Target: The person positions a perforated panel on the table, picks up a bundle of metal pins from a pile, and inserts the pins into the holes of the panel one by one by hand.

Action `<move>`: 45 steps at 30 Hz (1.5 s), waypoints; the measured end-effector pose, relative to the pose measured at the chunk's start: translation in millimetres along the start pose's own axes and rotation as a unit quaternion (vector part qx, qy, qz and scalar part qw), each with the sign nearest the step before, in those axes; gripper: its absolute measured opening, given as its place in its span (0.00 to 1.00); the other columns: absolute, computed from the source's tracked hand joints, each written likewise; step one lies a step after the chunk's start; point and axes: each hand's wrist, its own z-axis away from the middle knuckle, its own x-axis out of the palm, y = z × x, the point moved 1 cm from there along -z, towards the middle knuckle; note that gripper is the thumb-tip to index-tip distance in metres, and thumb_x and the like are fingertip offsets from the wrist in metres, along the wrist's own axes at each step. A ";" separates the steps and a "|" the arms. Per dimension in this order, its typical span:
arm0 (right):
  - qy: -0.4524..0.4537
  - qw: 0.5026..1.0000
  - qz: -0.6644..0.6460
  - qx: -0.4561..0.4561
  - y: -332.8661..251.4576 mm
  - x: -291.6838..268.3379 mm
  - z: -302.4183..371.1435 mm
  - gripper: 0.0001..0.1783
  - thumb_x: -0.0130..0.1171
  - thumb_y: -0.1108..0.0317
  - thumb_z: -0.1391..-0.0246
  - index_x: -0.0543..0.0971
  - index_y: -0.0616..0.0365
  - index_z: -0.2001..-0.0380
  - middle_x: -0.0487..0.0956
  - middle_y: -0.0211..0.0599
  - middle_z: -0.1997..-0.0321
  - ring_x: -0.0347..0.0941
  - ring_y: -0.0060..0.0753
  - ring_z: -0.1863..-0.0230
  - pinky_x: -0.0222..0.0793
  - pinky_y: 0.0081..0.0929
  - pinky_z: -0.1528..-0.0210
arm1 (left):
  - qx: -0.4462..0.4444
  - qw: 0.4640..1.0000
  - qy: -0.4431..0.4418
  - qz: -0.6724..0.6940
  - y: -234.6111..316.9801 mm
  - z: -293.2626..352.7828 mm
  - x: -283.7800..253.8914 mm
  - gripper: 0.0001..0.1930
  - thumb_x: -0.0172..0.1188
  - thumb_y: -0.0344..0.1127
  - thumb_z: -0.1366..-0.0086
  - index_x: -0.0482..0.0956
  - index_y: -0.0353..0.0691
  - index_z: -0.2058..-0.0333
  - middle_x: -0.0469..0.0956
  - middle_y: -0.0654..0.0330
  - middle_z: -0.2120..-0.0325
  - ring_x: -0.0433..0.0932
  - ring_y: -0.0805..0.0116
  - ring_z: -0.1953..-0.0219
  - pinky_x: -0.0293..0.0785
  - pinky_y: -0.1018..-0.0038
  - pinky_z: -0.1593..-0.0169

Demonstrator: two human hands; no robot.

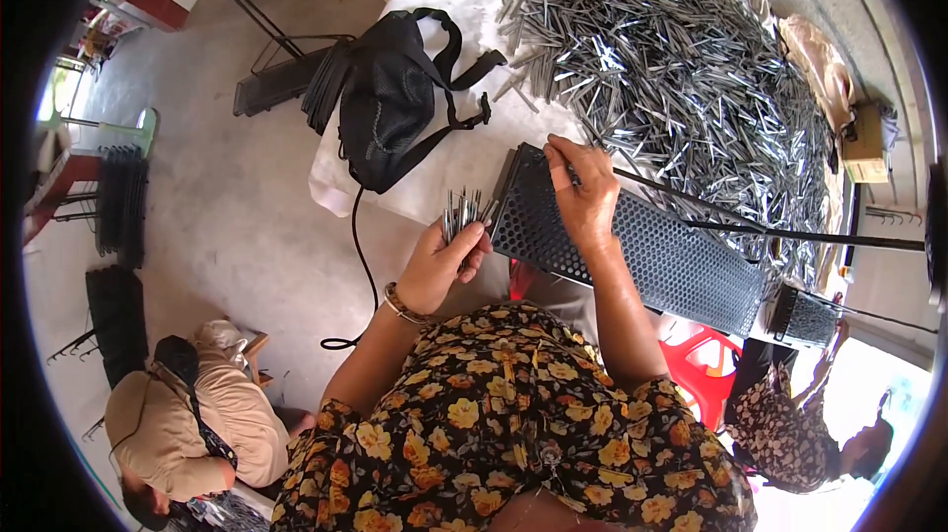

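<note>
My left hand is closed round a bundle of thin grey metal strips, their ends sticking up from the fingers. A long black panel full of round holes lies in front of me, slanting down to the right. Over its left end, my right hand is bent with thumb and fingertips pinched at the panel's far edge. Whatever sits between those fingertips, if anything, is too small to make out. Beyond the panel, a big heap of the same loose strips covers the white cloth.
A black bag with straps lies on the cloth to the left, its cord hanging down. A dark rod crosses at right. A red plastic chair stands below the panel. One person bends at lower left; another is at right.
</note>
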 end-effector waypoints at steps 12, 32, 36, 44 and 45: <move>-0.002 0.998 0.024 -0.052 1.6 -1.2 7.6 0.09 0.63 0.75 0.54 0.80 0.57 0.66 0.80 0.33 0.70 0.72 0.35 0.70 0.65 0.29 0.62 | 0.008 0.999 0.008 0.042 -2.5 -1.4 -3.1 0.11 0.49 0.38 0.32 0.71 0.35 0.59 0.73 0.64 0.74 0.67 0.81 0.78 0.63 0.83 0.78; -0.068 0.996 -0.056 0.029 -12.4 -10.1 15.5 0.09 0.63 0.71 0.53 0.81 0.58 0.66 0.79 0.37 0.64 0.73 0.40 0.62 0.67 0.31 0.58 | -0.063 0.994 -0.087 0.017 -12.8 8.5 22.6 0.12 0.50 0.37 0.32 0.71 0.35 0.57 0.78 0.58 0.66 0.77 0.74 0.67 0.77 0.78 0.67; -0.235 0.947 -0.187 0.113 -27.2 -22.6 23.1 0.07 0.64 0.70 0.53 0.81 0.63 0.71 0.80 0.40 0.71 0.75 0.37 0.68 0.69 0.30 0.63 | -0.034 0.997 -0.074 0.011 -11.9 3.3 22.1 0.12 0.50 0.36 0.33 0.71 0.36 0.56 0.79 0.57 0.65 0.78 0.72 0.64 0.76 0.76 0.66; -0.142 0.891 -0.290 0.319 -16.3 -27.1 23.4 0.09 0.60 0.68 0.46 0.80 0.65 0.67 0.80 0.33 0.73 0.70 0.17 0.74 0.66 0.17 0.71 | -0.031 0.997 -0.065 0.016 -16.8 0.6 24.3 0.13 0.49 0.38 0.32 0.69 0.36 0.54 0.78 0.56 0.65 0.78 0.71 0.64 0.76 0.76 0.67; -0.115 0.916 -0.253 0.289 -14.0 -29.1 18.1 0.10 0.59 0.68 0.45 0.80 0.66 0.66 0.80 0.32 0.73 0.70 0.17 0.73 0.66 0.17 0.70 | -0.031 0.997 -0.066 0.016 -17.6 0.4 25.0 0.13 0.49 0.38 0.32 0.69 0.36 0.54 0.78 0.56 0.65 0.78 0.71 0.64 0.76 0.76 0.67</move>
